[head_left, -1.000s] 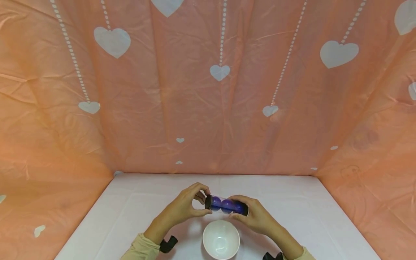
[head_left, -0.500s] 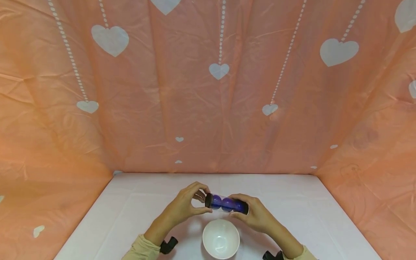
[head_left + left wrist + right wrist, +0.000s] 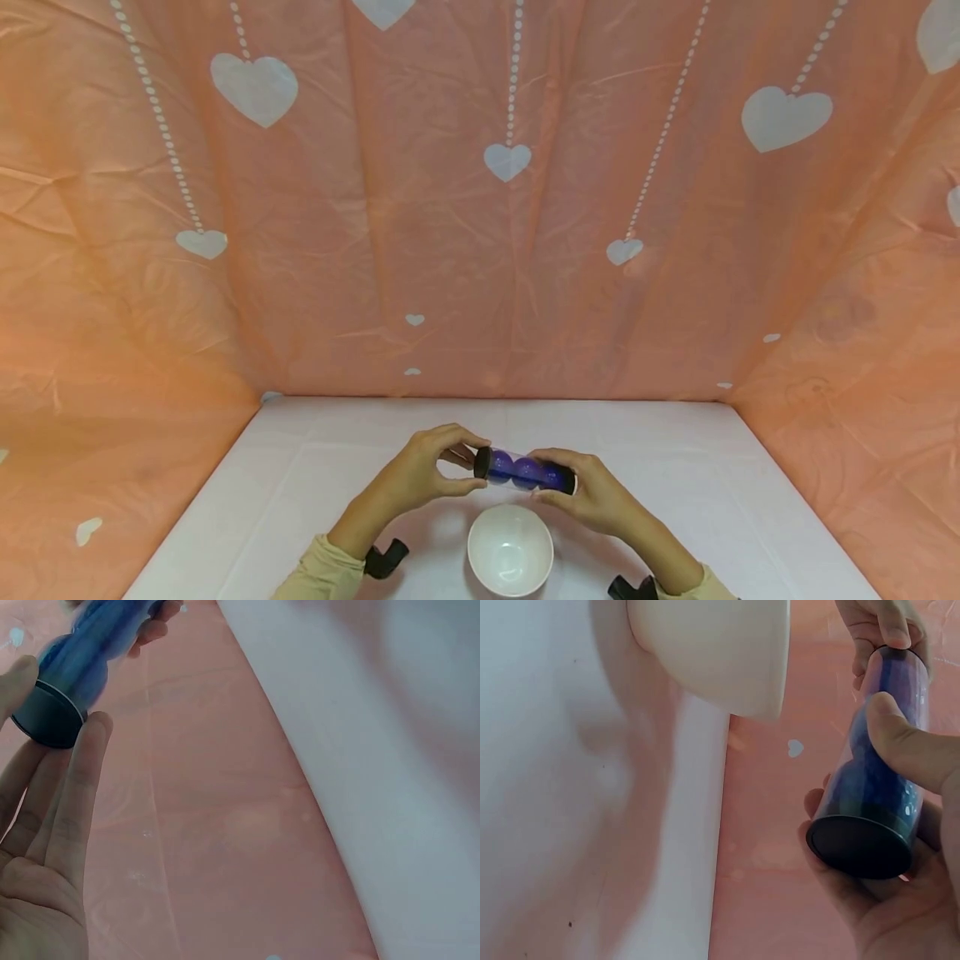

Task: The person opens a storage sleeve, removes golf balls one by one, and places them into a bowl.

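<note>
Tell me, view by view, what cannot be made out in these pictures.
Head view: part of the right end cap of the clear tube, behind the right hand.
Left wrist view: the tube's far end, cut off by the top edge.
Right wrist view: part of the white bowl, cut off by the top edge; its inside, hidden by its wall.

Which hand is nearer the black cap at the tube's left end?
Left: the left hand pinches that black cap; the right hand grips the tube near its opposite end.

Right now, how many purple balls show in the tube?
3 in the clear tube: first ball by the left hand, second ball mid-tube, third ball by the right hand, which partly hides the tube.
</note>
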A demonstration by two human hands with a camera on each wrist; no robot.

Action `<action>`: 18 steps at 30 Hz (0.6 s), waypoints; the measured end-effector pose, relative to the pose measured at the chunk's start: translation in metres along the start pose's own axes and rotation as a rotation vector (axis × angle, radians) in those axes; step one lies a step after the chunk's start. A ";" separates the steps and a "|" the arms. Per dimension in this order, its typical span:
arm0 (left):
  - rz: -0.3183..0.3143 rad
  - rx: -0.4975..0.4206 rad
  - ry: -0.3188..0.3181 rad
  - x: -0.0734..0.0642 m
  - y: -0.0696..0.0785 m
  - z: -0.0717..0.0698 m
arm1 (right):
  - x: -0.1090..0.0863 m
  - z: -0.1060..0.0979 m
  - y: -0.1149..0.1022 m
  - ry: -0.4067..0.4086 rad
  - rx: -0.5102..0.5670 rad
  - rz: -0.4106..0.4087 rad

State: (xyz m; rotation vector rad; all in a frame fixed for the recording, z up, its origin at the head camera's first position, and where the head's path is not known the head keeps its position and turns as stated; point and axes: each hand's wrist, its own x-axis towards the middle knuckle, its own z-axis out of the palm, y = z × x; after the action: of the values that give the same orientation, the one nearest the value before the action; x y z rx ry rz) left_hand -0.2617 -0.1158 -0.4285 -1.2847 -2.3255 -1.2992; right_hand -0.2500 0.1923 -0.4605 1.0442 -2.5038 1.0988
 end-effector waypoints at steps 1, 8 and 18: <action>0.001 -0.015 -0.005 0.000 0.000 0.000 | 0.000 0.000 0.000 -0.003 0.000 -0.003; 0.001 -0.074 -0.033 0.000 -0.005 -0.001 | -0.002 -0.002 0.003 -0.040 0.018 -0.006; -0.013 -0.060 0.025 -0.001 -0.004 0.004 | -0.001 0.000 0.003 -0.002 0.000 -0.003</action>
State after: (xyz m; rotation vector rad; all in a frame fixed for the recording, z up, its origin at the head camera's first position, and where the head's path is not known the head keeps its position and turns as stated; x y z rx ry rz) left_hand -0.2635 -0.1146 -0.4339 -1.2648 -2.2984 -1.3913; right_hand -0.2516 0.1941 -0.4626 1.0500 -2.5028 1.0973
